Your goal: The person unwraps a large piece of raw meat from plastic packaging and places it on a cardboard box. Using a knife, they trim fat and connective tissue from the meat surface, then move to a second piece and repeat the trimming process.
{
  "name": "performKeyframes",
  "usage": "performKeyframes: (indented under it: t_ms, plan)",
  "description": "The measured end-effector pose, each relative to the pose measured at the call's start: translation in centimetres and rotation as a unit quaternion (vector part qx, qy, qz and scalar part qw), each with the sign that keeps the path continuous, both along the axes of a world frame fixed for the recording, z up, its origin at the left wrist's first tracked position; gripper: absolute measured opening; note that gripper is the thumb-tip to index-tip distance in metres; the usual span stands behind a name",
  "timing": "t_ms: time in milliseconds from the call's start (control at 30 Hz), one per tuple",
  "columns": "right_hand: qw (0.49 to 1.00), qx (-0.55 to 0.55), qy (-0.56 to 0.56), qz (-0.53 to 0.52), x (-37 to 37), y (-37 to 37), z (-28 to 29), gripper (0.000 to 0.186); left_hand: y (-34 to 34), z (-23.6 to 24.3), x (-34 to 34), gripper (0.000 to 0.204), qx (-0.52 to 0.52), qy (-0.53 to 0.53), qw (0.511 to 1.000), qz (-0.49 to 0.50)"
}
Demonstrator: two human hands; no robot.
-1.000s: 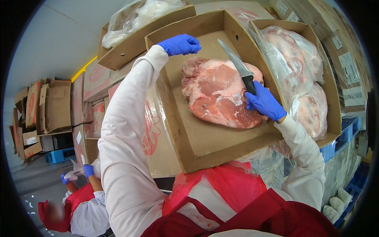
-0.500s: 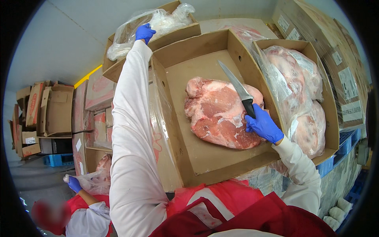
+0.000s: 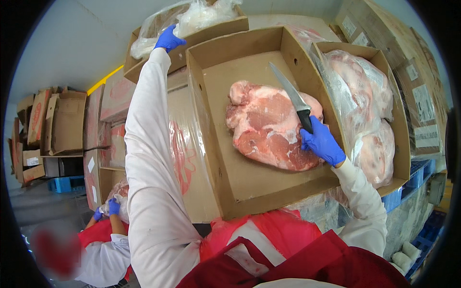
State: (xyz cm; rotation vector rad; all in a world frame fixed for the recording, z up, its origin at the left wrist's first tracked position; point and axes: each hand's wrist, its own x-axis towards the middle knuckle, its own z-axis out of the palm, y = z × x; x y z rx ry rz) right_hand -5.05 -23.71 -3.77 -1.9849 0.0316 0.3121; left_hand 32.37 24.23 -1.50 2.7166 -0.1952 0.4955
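Note:
A large slab of raw pink meat [image 3: 261, 127] lies in the shallow cardboard box [image 3: 225, 192] before me. My right hand [image 3: 324, 144], gloved in blue, is closed round the black handle of a knife [image 3: 292, 91]. Its blade points up and to the left, above the meat. My left arm is stretched far forward. At its end my gloved left hand [image 3: 169, 39] is at the near side of a second cardboard box [image 3: 211, 36], its fingers apart, with nothing seen in them. Crumpled clear plastic bags [image 3: 201, 19] fill that box, right beside the hand.
To the right, another box [image 3: 401, 158] holds plastic-wrapped meat [image 3: 360, 86]. Stacked cartons [image 3: 422, 96] rise beyond it. Lower left, a co-worker's gloved hands [image 3: 113, 206] handle bagged meat. Discarded boxes [image 3: 67, 122] are piled at far left; blue pallets [image 3: 418, 175] show at right.
My left hand has moved slightly left, off the plastic bags, and its fingers have spread. The right hand still holds the knife over the meat. The co-worker's hands have come together on the bag.

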Motion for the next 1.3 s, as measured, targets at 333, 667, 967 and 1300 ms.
performKeyframes:
  t_ms: [333,667,967,1300]
  plan:
    - [0.997,-0.044,0.030,0.059,-2.6,-0.5,4.0,0.032,-9.5,-1.0,-9.9,0.051,-0.026,0.080,0.984,-0.160]
    - [0.943,-0.093,0.265,0.180,-3.5,-0.4,15.1,0.041,-14.3,-1.8,-21.9,0.057,0.043,0.246,0.915,-0.315]
    - [0.889,-0.276,0.277,0.240,5.4,2.1,18.6,0.034,-18.8,2.7,-31.2,0.058,0.014,-0.014,0.947,-0.322]
    - [0.754,-0.131,0.540,0.349,15.9,2.8,18.9,0.024,-17.9,3.4,-28.4,0.082,0.047,0.444,0.878,-0.172]
